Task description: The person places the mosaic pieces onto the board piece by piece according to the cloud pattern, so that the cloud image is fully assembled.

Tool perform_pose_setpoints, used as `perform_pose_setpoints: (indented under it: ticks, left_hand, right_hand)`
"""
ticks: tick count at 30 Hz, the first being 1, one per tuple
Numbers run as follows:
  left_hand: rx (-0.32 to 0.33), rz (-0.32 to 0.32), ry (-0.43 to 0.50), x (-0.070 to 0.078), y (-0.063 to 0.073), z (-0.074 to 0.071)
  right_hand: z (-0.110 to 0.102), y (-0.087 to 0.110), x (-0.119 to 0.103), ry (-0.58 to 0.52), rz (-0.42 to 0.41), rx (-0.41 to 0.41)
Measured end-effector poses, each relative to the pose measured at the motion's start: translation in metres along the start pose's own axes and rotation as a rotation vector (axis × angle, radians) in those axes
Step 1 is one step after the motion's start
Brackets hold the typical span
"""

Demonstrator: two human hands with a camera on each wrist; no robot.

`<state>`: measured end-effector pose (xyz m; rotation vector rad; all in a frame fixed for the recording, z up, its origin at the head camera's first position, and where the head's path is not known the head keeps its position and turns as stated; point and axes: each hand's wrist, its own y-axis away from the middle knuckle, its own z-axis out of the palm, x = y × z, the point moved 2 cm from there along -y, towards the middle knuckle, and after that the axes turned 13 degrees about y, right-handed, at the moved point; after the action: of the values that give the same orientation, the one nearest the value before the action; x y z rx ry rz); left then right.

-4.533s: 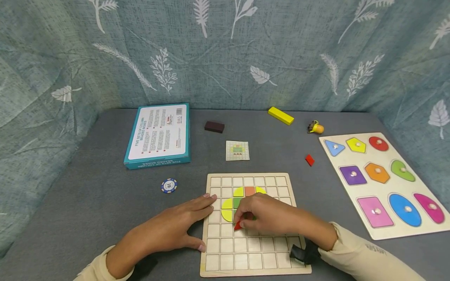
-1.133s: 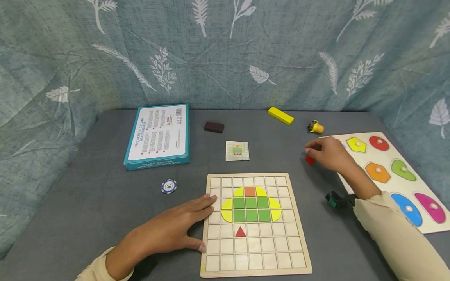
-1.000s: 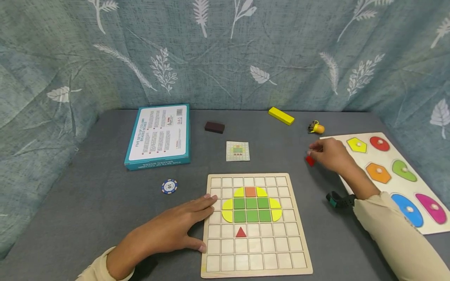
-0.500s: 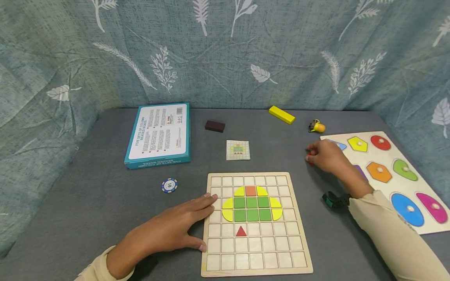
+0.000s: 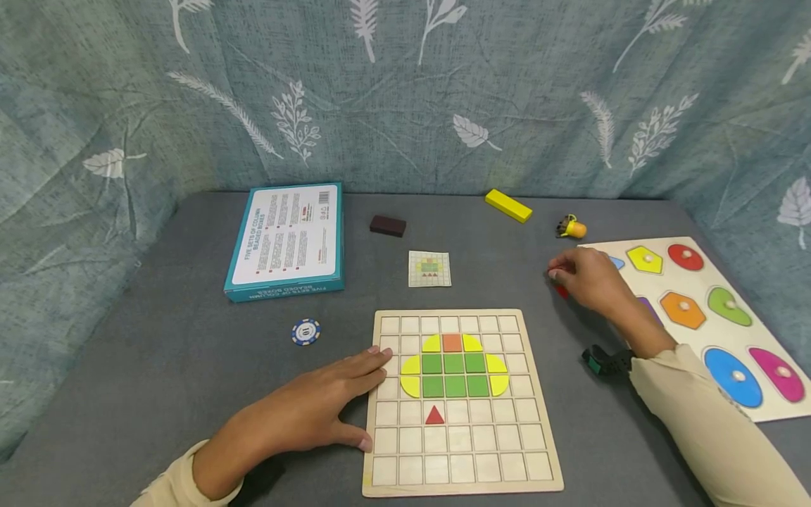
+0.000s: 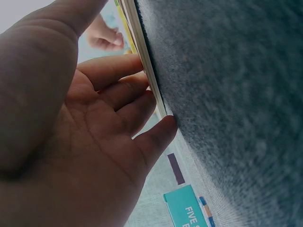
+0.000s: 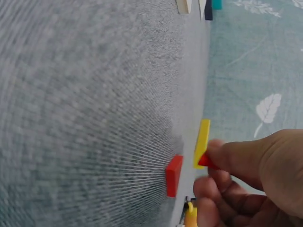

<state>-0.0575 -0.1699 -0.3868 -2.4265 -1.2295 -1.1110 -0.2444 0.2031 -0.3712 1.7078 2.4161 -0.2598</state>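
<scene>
My left hand (image 5: 317, 401) lies along the left edge of a wooden grid board (image 5: 472, 468), fingers spread, fingertips touching its side, as the left wrist view also shows. On the board are green squares (image 5: 454, 374), yellow quarter-circle pieces (image 5: 410, 374), an orange square (image 5: 452, 343) and one red triangle (image 5: 434, 416). My right hand (image 5: 592, 282), to the right of the board, pinches a small red piece (image 7: 207, 161) between thumb and finger. It looks like a triangle, mostly hidden by the fingertips. Another red piece (image 7: 173, 176) rests on the table just below that hand.
A patterned card (image 5: 429, 269) lies behind the board. Farther back are a teal box (image 5: 285, 236), a dark brown block (image 5: 388, 226), a yellow block (image 5: 508, 205) and a small yellow toy (image 5: 572, 227). A poker chip (image 5: 306, 332) is at left, a shape puzzle (image 5: 693, 352) at right.
My right hand has left the board, where a red triangle now lies, and moved right to the loose red pieces, picking one up. My left hand has stayed at the board's edge.
</scene>
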Motion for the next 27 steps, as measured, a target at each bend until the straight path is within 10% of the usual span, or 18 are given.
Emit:
perform_pose_setpoints:
  ticks: [27]
  left_hand:
    - [-0.006,-0.034,-0.005,-0.002,-0.001,0.001]
  right_hand:
    - [0.006,0.011,-0.037,-0.189,-0.175,0.099]
